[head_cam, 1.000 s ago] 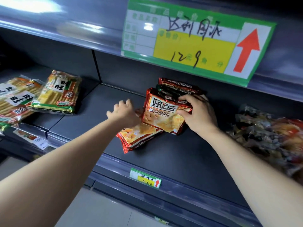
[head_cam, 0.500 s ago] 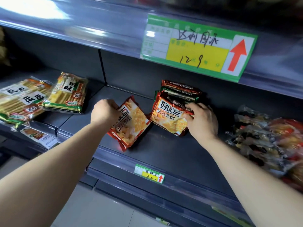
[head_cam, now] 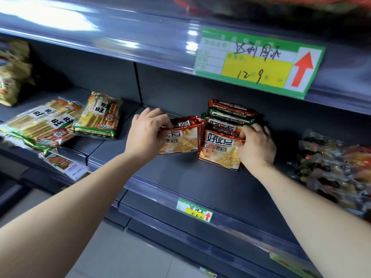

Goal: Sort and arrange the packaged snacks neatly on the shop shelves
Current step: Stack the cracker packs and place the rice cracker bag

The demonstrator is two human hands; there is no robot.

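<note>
My left hand [head_cam: 147, 135] grips the top edge of a red cracker packet [head_cam: 181, 140] and holds it upright on the dark shelf [head_cam: 200, 183]. Right beside it stands a second red cracker packet [head_cam: 219, 151], whose upper right corner my right hand [head_cam: 256, 145] pinches. The two packets touch side by side. Behind them leans a small row of red and green packets [head_cam: 230, 113], partly hidden by the front ones.
Yellow rice-cracker bags [head_cam: 98, 117] lie on the left part of the shelf, with more bags [head_cam: 38, 125] further left. Clear-wrapped snacks [head_cam: 337, 167] pile up at the right. A green price sign [head_cam: 259, 63] hangs on the upper shelf edge, and a small price tag [head_cam: 194, 210] sits below.
My left hand has lifted the packet that lay tilted on the shelf and stood it upright against the packet in my right hand. The camera moved closer.
</note>
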